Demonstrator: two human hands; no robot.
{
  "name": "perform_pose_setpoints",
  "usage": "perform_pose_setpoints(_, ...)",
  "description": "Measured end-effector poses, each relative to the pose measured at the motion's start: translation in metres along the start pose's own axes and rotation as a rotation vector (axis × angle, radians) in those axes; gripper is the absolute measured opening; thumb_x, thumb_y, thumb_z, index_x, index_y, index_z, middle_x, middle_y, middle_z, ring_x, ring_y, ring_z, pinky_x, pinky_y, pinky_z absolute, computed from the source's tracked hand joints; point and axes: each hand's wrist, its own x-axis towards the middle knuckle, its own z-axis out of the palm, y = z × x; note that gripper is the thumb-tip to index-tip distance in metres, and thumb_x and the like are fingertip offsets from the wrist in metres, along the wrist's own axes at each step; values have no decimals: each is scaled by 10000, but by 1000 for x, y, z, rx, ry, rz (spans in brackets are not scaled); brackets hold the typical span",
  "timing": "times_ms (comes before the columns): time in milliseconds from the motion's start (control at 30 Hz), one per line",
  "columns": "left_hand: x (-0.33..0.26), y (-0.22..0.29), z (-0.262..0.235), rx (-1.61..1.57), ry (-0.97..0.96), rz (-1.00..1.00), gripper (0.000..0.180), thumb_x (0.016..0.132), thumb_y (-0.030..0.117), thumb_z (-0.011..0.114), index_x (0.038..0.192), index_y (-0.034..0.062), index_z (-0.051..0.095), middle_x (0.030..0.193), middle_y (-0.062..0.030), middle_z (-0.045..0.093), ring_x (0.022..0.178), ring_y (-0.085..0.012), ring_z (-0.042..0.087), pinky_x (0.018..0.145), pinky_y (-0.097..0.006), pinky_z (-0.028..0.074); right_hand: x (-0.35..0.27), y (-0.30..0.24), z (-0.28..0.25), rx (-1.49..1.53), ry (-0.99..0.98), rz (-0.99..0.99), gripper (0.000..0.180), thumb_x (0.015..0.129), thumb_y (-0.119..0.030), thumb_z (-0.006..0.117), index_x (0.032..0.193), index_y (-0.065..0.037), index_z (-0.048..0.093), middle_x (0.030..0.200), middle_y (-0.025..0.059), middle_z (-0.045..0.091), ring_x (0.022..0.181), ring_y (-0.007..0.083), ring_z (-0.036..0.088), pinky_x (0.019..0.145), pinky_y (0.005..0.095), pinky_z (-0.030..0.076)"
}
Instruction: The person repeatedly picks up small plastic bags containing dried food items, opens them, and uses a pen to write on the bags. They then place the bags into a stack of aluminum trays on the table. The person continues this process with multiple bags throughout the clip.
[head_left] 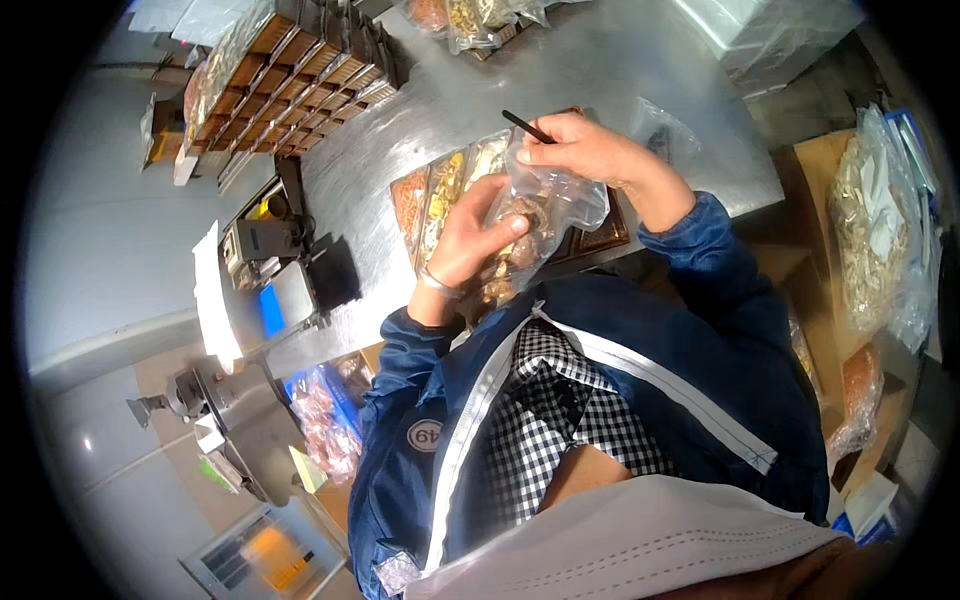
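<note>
My left hand [468, 238] is closed around a clear plastic bag [527, 232] with brown dried mushrooms inside, thumb pressed on its front. At the bag's upper end, my right hand [600, 152] pinches a thin black stick [526, 126] that points up and left; its fingertips touch the bag's loose film. Whether the stick is a pen I cannot tell. Under both hands lies a partitioned brown tray [600, 236], partly hidden. Its left side holds a clear pack of orange-red bits [409, 203], yellow dried pieces [441, 190] and pale slices [487, 156].
Stacked brown partitioned trays [300, 80] stand far left on the metal table [640, 60]. Several filled packs [470, 22] lie at the far edge. A scale-like device [275, 255] sits left. White foam boxes [760, 40] and a bag of pale dried strips [868, 225] are at right.
</note>
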Motion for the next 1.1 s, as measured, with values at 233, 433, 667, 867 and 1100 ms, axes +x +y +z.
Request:
perform_pose_setpoints(233, 11, -8, 3, 370, 59, 324, 788, 748, 271, 845, 1421, 90, 476, 1463, -190, 418, 1325, -340, 457, 1081, -426, 388, -12, 8, 1, 78, 86, 91, 227, 882, -217, 740, 987, -63, 610, 839, -37, 581, 777, 55, 530, 652, 204, 406)
perform_pose_setpoints(433, 22, -9, -30, 207, 246, 359, 508, 819, 198, 786, 1271, 36, 618, 1525, -179, 372, 1331, -290, 454, 1062, -408, 419, -26, -29, 11, -320, 393, -461, 158, 877, -98, 716, 1002, -8, 683, 932, 34, 648, 865, 123, 610, 776, 260, 494)
perform_pose_setpoints(667, 24, 10, -46, -132, 261, 316, 454, 918, 69, 676, 1332, -40, 524, 1227, -123, 637, 1106, -180, 601, 964, -315, 487, -22, -40, 35, -778, 520, -630, 284, 788, -100, 773, 1061, -50, 712, 1086, 82, 698, 946, 249, 692, 793, 320, 560)
perform_pose_setpoints(867, 40, 23, -46, -128, 322, 399, 452, 920, 129, 681, 1312, -44, 540, 1196, -107, 641, 1063, -156, 603, 935, -292, 488, -2, -13, 52, -735, 704, -637, 242, 820, -57, 745, 1050, 0, 697, 1061, 126, 703, 858, 279, 707, 732, 319, 566)
perform_pose_setpoints(1100, 104, 48, -28, -254, 487, 679, 239, 965, 135, 646, 1136, -2, 550, 956, -21, 642, 810, -80, 580, 695, -219, 474, 37, -30, 39, -590, 805, -764, 365, 913, -341, 677, 1087, -20, 688, 1033, 197, 680, 901, 329, 688, 759, 369, 542)
